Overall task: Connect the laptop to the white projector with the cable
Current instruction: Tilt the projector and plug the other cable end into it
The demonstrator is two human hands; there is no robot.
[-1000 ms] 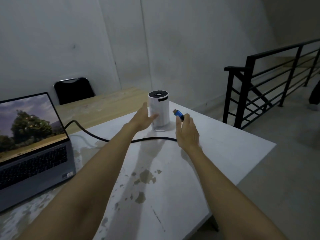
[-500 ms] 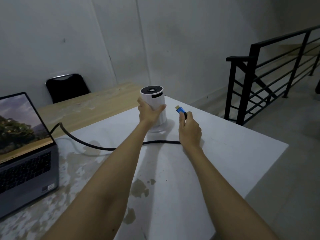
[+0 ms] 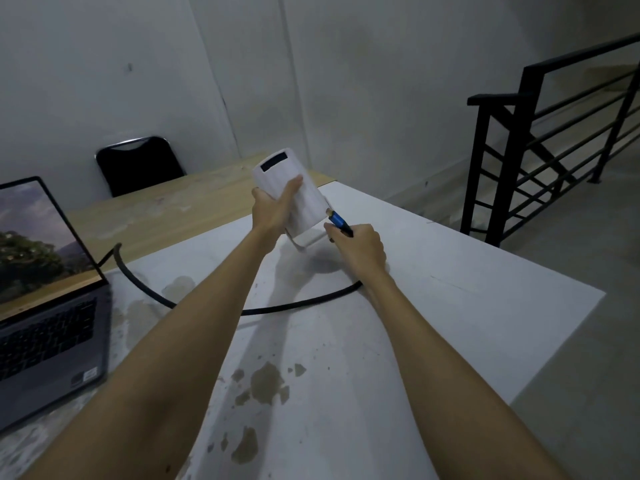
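Left grip (image 3: pixel 273 211) wrapped around white projector (image 3: pixel 294 195), tilting it off the white surface (image 3: pixel 450 282); only its base edge looks down. Right grip (image 3: pixel 360 247) pinched on blue cable plug (image 3: pixel 336 220), plug tip at the projector's lower side; can't tell if seated. Black cable (image 3: pixel 277 308) arcs across the surface back to the open laptop (image 3: pixel 45 306) at left. Behind: wooden surface (image 3: pixel 166 213), black chair (image 3: pixel 138 164). Black railing (image 3: pixel 540 147) far right.
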